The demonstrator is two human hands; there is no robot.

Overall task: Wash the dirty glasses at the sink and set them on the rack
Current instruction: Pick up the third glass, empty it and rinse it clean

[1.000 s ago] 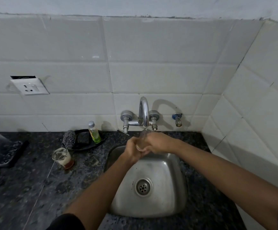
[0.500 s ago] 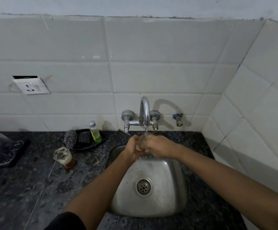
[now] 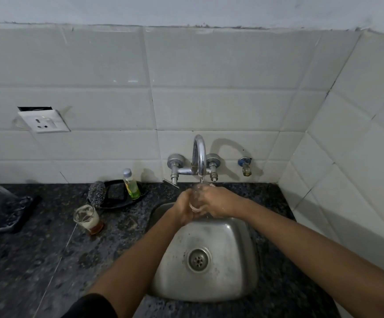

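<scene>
I hold a glass (image 3: 196, 198) under the tap (image 3: 199, 157), over the sink (image 3: 209, 281). My left hand (image 3: 184, 208) and right hand (image 3: 218, 203) wrap tight around it. Wet glass is slippery, so it could slide out and crack. Another dirty glass (image 3: 87, 218) waits on the table (image 3: 37, 260).

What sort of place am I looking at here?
Most likely a small home kitchen: a steel sink set in a dark stone counter, a wall tap on white tiles, and a dish-soap bottle beside a scrubber.
</scene>
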